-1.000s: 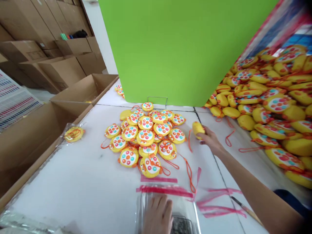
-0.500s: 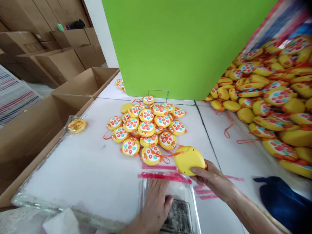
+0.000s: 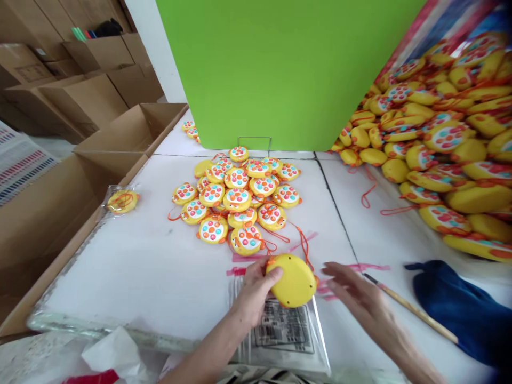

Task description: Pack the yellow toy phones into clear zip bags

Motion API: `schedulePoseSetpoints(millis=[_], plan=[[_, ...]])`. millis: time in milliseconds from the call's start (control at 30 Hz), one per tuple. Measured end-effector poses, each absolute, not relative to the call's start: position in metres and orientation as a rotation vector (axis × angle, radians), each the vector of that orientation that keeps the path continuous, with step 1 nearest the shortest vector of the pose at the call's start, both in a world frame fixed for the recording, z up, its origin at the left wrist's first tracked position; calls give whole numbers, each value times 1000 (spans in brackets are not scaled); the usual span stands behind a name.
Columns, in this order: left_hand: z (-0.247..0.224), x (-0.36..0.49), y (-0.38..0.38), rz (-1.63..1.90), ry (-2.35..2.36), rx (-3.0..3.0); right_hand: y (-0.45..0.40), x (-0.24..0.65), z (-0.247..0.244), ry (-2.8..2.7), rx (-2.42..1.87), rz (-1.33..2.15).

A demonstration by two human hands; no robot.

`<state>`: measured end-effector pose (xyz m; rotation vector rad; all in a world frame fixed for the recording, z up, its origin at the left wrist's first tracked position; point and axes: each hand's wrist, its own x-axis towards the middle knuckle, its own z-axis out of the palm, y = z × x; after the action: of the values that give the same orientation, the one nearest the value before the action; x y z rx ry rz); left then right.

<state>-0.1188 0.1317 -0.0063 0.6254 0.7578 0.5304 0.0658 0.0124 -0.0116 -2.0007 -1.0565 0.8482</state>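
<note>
My left hand (image 3: pixel 253 293) grips a yellow toy (image 3: pixel 294 280) by its left edge, plain back facing up, with an orange strap trailing above it. Just right of the toy, my right hand (image 3: pixel 354 288) is empty, its fingers stretched out and slightly blurred. Beneath the held toy lie clear plastic bags (image 3: pixel 316 349) with a black printed label. Beyond the hands sits a pile of yellow toys (image 3: pixel 237 199) with coloured dots and orange straps.
A bagged toy (image 3: pixel 123 201) rests at the table's left edge, beside an open cardboard box (image 3: pixel 44 229). A green board (image 3: pixel 260 69) stands behind the pile. At right are a large heap of toys (image 3: pixel 448 138), a wooden-handled tool (image 3: pixel 420 314) and dark blue cloth (image 3: pixel 460 309).
The yellow toy has passed from my right hand to my left and sits lower over the bags. My left hand has lifted off the bags; my right hand has let go and opened.
</note>
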Motion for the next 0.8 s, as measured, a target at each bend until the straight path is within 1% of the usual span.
schedulePoseSetpoints(millis=[67,100,167,267,500,667,733,800], plan=[[-10,-121,130,565,751,556,-5,95,-25,-1170,-2313,389],[-12,-123,129,570,748,524,-14,109,-31,-1227,-2399,228],[-15,-128,126,570,752,471,-29,130,-42,-1190,-2588,89],[-17,-135,122,567,745,434,-42,146,-46,-1027,-2739,94],[-19,-146,116,549,762,388,-47,144,-28,-713,-2833,226],[-25,-149,116,552,787,398,-49,120,-17,-574,-2718,165],[-28,-149,116,570,788,414,-53,109,-8,-452,-2551,195],[-31,-149,116,586,783,436,-56,95,-3,-347,-2313,330]])
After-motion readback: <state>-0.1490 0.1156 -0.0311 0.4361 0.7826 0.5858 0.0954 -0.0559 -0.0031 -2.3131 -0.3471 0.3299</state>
